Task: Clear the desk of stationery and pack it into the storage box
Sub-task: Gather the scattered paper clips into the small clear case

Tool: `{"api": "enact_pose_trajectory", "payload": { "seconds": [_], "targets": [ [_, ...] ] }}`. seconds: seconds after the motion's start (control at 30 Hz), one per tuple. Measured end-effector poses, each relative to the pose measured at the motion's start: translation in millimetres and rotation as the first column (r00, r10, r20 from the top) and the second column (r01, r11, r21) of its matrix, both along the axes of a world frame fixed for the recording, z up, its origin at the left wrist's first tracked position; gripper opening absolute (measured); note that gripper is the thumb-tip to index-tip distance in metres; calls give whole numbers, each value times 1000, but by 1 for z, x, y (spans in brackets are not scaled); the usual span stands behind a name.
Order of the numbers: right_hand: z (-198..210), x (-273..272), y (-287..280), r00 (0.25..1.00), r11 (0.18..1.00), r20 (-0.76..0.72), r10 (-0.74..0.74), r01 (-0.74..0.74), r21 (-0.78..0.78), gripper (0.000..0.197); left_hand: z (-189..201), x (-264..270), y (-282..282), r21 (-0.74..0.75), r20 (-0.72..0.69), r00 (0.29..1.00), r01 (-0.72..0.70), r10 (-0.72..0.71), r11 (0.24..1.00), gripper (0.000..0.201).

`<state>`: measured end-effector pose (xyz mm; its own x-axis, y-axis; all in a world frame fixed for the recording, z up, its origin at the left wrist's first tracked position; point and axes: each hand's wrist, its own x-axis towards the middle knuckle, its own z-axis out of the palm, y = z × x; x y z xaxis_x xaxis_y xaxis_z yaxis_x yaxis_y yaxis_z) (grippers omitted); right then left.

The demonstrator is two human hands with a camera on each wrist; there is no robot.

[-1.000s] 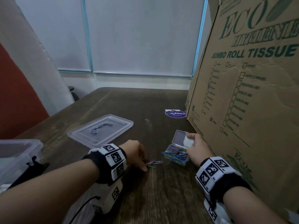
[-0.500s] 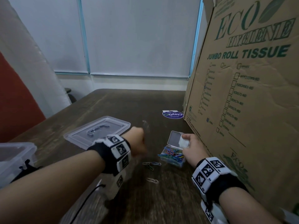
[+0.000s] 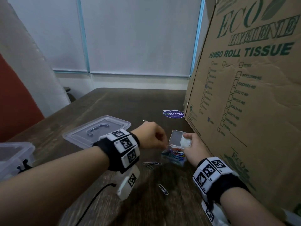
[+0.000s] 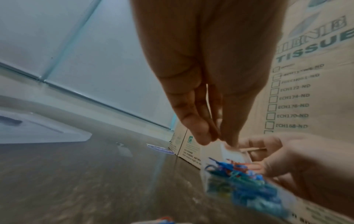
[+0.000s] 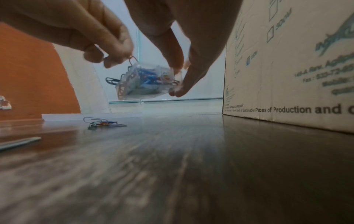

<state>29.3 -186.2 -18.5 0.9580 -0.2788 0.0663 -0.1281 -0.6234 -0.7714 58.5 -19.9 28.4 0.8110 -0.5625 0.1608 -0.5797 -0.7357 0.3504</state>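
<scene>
Above dark wood-grain desk (image 3: 114, 101), right-hand fingers (image 5: 176, 50) pinching clear clip case (image 5: 147, 80), left fingers (image 5: 114, 45) pinching a wire clip (image 5: 133, 59).

A: Dim scene; soft light is admitted through the blinded window (image 3: 138, 38). Desk (image 3: 114, 201) foreground is smeared.
B: Paper clip case (image 4: 245, 186) is blurred in the left wrist view; edges are bowed by wide-angle distortion.

Bare forearms with marker-covered wristbands

A black band (image 3: 114, 154) bearing white blocks printed with black square codes is worn on each wrist (image 3: 216, 178); a black cable (image 3: 97, 193) is attached at the left.
</scene>
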Motion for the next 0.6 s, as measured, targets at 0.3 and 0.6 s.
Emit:
{"api": "enact_pose_trajectory", "payload": {
  "seconds": [0.3, 0.6],
  "targets": [
    [3, -3, 0, 1000, 1000, 7, -16, 16, -27, 51, -43, -28, 1, 254, -320, 914, 338, -251, 906, 28],
    [3, 0, 0, 1000, 1000, 3, -5, 5, -30, 50, -35, 3, 39, 362, -238, 968, 16, 76, 932, 24]
  ]
}}
